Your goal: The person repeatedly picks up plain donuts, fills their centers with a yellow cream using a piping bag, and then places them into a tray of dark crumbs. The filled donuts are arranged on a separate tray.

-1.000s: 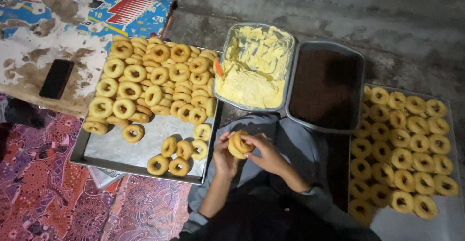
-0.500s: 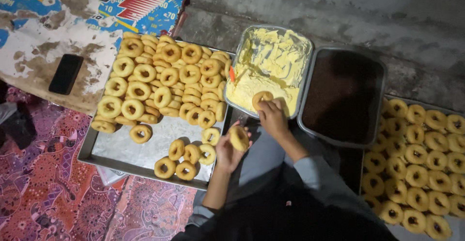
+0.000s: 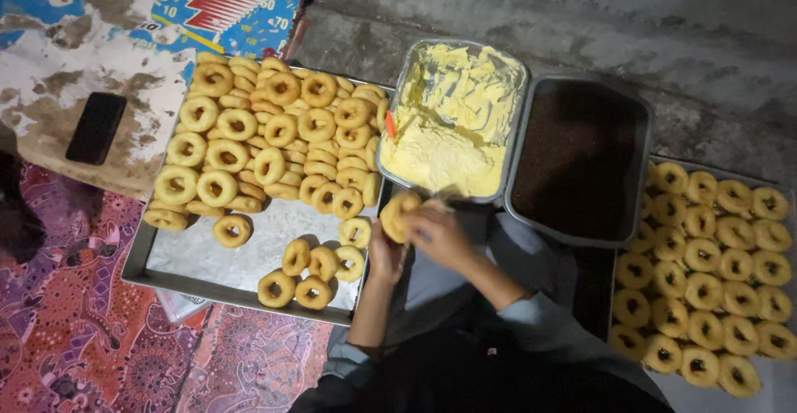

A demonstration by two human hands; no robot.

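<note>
Hands: left hand [image 3: 383, 255] in a closed grip on a ring cookie [image 3: 397, 214], right hand [image 3: 440, 234] over it (grip unclear), cream tray [image 3: 452, 122] just beyond.

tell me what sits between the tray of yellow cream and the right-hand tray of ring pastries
In the head view, a rectangular metal tray of dark brown filling sits between the yellow cream tray and the ring pastries.

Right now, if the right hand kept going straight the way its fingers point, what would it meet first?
The right hand points left at the ring pastry held by the left hand, so that comes first; depth is unclear, but they seem to touch.
</note>
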